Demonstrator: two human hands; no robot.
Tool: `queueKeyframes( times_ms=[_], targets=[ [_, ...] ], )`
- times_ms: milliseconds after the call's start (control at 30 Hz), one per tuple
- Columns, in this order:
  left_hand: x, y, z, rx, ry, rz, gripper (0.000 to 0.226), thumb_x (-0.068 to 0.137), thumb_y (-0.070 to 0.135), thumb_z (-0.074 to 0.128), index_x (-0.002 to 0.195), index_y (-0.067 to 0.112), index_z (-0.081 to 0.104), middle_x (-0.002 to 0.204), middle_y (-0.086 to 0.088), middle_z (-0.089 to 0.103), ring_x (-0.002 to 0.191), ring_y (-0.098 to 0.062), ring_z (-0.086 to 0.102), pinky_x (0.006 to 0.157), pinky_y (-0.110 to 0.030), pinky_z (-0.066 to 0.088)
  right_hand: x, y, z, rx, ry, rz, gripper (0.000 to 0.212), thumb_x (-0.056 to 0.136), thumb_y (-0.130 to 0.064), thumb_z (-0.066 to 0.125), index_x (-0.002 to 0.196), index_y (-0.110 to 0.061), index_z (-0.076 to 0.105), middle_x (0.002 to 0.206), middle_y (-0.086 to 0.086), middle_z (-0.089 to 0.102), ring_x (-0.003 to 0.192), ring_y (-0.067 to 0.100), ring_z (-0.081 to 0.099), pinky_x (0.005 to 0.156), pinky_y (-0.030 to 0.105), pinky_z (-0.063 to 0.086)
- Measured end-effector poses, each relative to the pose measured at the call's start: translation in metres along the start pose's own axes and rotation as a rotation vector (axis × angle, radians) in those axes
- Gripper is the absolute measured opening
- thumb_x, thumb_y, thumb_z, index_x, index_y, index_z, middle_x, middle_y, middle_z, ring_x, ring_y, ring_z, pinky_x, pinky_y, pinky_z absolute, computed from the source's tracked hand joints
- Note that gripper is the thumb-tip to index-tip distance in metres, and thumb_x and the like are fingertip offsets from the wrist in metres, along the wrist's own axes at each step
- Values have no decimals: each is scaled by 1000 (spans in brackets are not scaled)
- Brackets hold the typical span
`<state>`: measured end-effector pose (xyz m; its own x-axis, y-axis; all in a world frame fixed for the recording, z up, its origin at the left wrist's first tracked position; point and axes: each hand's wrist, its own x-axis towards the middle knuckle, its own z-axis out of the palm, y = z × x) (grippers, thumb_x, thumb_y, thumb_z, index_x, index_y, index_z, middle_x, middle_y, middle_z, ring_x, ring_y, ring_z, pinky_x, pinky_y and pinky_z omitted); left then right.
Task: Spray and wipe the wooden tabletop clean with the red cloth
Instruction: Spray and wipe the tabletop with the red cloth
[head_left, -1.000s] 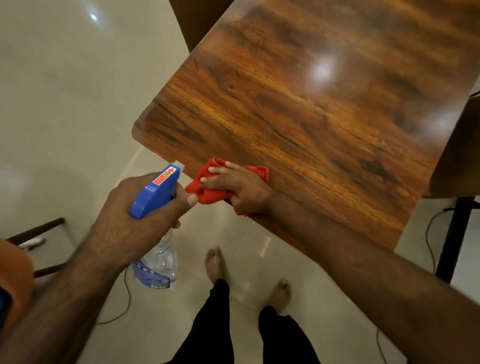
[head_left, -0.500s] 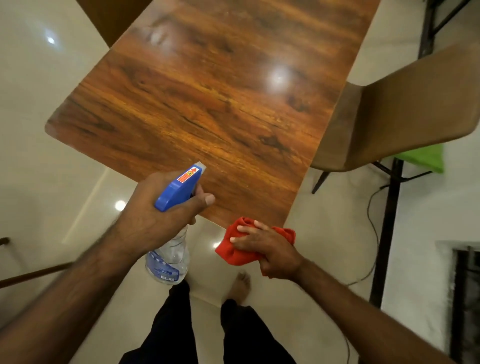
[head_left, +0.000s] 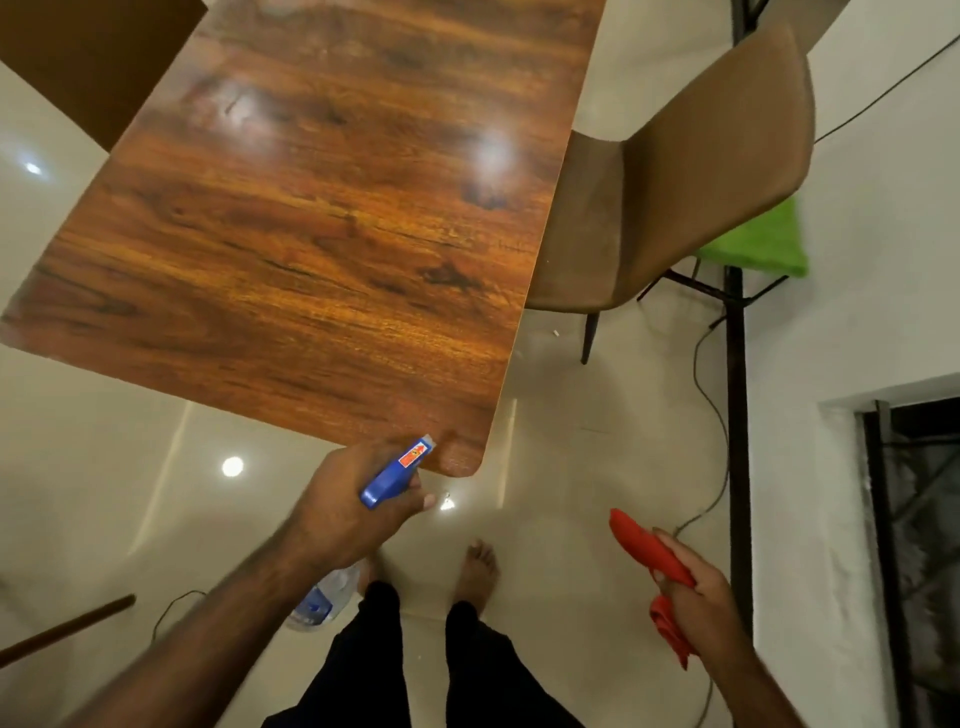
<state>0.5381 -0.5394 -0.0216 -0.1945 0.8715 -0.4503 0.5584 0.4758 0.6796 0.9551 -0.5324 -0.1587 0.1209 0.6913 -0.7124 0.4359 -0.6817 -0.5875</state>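
1. Tabletop (head_left: 322, 249): orange-brown woodgrain, dark streaks.
2. Spray bottle (head_left: 395, 475) at the tabletop's near corner: blue head, red-orange label.
3. Cloth (head_left: 649, 551): red.
4. Chair (head_left: 675, 197) beside the tabletop: tan; green item (head_left: 758, 244) behind.

One wooden table (head_left: 322, 244), one tan chair (head_left: 670, 192), one spray bottle (head_left: 395, 473) and one red cloth (head_left: 649, 556) share the frame with two hands, left (head_left: 343, 514) and right (head_left: 696, 597), two bare feet (head_left: 475, 571) and one green cloth (head_left: 758, 244).
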Motion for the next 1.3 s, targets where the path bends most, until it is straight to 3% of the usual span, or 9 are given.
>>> queueKeyframes(
  times_ms=[333, 400, 467, 567, 667, 800, 1067, 1200, 1300],
  targets=[
    [-16, -22, 4, 153, 25, -89, 37, 78, 46, 79, 62, 23, 56, 62, 2, 60, 61, -19, 59, 64, -39, 54, -18, -67, 97, 414, 49, -46, 55, 99, 6, 59, 146, -22, 59, 84, 13, 68, 50, 20, 50, 44, 29, 47],
    [-19, -25, 0, 110, 28, -66, 35, 78, 44, 80, 64, 23, 57, 63, 3, 62, 61, -17, 61, 65, -41, 56, -24, -84, 133, 355, 13, -144, 56, 100, -2, 62, 146, -35, 59, 95, 10, 70, 58, 21, 58, 54, 35, 55],
    [-20, -25, -4, 70, 44, -71, 32, 78, 40, 81, 65, 22, 58, 63, 3, 63, 61, -18, 63, 66, -43, 57, -34, -100, 168, 210, 20, -357, 60, 99, -9, 63, 145, -46, 56, 121, -2, 69, 93, 22, 69, 83, 46, 63],
    [-16, -25, -9, 69, 54, -66, 31, 79, 38, 82, 65, 22, 59, 62, 3, 64, 61, -18, 65, 66, -44, 58, -28, -120, 213, -171, 45, -836, 71, 90, 0, 60, 154, -29, 51, 158, -11, 50, 152, 16, 39, 127, 36, 30],
    [-9, -27, -13, 70, 44, -65, 28, 79, 40, 81, 68, 22, 61, 63, 4, 66, 61, -18, 65, 66, -42, 59, -7, -125, 242, -618, -127, -1085, 82, 83, -13, 71, 159, -25, 43, 166, -6, 40, 161, 20, 19, 130, 53, 12],
    [-2, -26, -23, 73, 35, -55, 28, 79, 43, 80, 69, 24, 62, 63, 4, 67, 61, -16, 65, 64, -37, 59, 39, -140, 236, -684, -77, -1205, 61, 93, -16, 65, 153, -19, 53, 160, -2, 50, 156, 23, 31, 128, 53, 20],
    [20, -25, -36, 66, -46, 11, 27, 81, 40, 78, 71, 22, 61, 62, 5, 63, 58, -16, 60, 59, -25, 47, 95, -216, 230, -299, 268, -811, 68, 92, -5, 52, 159, -16, 44, 162, 9, 45, 157, 29, 29, 122, 63, 31],
    [32, -17, -37, 61, -55, 60, 33, 79, 41, 81, 65, 23, 57, 54, 7, 56, 51, -11, 52, 54, -24, 41, 27, -159, 255, -143, 281, -699, 60, 104, -25, 38, 163, -18, 36, 169, -1, 34, 161, 22, 19, 126, 50, 33],
    [45, -1, -36, 51, -13, 66, 44, 75, 50, 79, 57, 21, 50, 50, 4, 54, 49, -17, 52, 51, -31, 42, -28, -95, 268, -161, 246, -706, 69, 95, -14, 51, 162, -17, 37, 170, -9, 32, 161, 21, 19, 120, 53, 40]
  ],
)
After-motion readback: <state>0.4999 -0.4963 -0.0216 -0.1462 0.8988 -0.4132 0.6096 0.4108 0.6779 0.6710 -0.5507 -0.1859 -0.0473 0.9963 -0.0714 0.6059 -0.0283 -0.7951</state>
